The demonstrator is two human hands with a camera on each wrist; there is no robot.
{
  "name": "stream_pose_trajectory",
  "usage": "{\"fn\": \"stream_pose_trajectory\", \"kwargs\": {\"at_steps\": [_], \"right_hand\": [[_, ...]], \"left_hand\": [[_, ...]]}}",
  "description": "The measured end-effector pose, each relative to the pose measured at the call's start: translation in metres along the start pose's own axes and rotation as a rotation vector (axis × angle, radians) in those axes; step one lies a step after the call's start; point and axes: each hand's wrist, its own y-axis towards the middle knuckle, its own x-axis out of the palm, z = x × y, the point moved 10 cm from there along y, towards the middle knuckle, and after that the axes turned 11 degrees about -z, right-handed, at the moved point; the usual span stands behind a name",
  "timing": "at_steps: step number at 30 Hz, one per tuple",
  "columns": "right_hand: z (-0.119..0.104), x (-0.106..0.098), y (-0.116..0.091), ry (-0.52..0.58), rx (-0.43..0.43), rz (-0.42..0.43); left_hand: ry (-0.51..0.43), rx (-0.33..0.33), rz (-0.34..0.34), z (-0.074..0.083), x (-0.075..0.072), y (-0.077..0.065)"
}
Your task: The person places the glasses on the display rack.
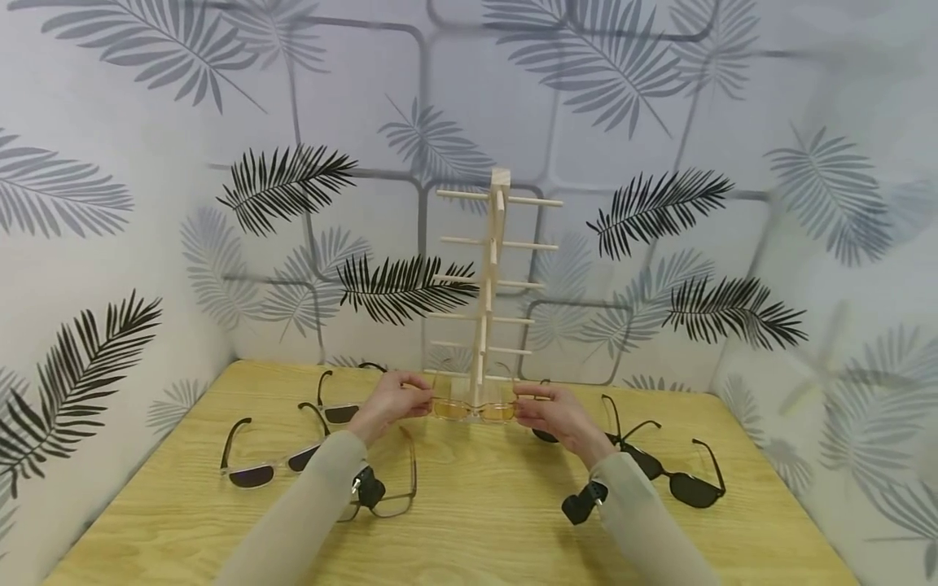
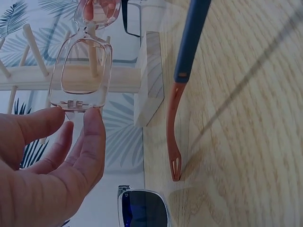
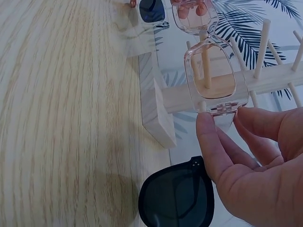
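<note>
A pair of clear-framed glasses (image 1: 452,410) with amber-tinted lenses is held level in front of a wooden glasses rack (image 1: 487,301). My left hand (image 1: 396,400) pinches its left hinge corner between thumb and fingers, as the left wrist view shows close up. At the opposite corner, my right hand (image 3: 251,165) pinches the frame in the same way. The temples point back toward the rack, past either side of its post. Bare pegs stick out on both sides of that post, and its base block (image 2: 150,78) stands on the table just behind the glasses.
On the wooden table (image 1: 476,521), clear-framed sunglasses (image 1: 252,477) and thin-rimmed eyeglasses (image 1: 393,506) lie left, partly under my forearm. Another dark-lensed pair (image 1: 341,413) sits farther back. Black sunglasses (image 1: 694,490) lie right, with more dark pairs near my right hand. Leaf-patterned walls stand behind.
</note>
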Motion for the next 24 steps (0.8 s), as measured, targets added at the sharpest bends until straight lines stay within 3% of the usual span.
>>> {"fn": "stream_pose_trajectory", "kwargs": {"at_steps": [14, 24], "right_hand": [[0.001, 0.0, 0.003, 0.015, 0.021, 0.014], [-0.005, -0.003, -0.004, -0.011, 0.024, 0.022]], "left_hand": [[0.019, -0.032, -0.009, -0.005, -0.003, 0.006], [0.083, -0.021, 0.027, 0.001, -0.011, -0.002]]}}
